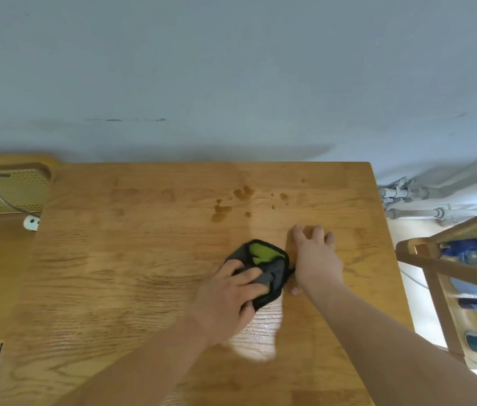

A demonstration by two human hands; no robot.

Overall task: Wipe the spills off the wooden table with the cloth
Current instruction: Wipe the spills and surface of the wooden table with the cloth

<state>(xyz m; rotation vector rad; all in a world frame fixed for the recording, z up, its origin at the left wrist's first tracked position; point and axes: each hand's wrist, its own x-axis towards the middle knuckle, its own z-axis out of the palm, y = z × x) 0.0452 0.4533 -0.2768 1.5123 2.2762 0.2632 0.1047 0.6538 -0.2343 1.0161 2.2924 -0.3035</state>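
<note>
Left grip [227, 293] around folded cloth [262, 254]

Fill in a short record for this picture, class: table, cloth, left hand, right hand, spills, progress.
Table: wooden table, seen from above
Cloth: grey and green cloth, bunched, lying on the table
Left hand: left hand grips the cloth
Right hand: right hand rests flat on the table beside the cloth
Spills: brown spills beyond the cloth, towards the far edge
Progress: spills not yet wiped
</note>
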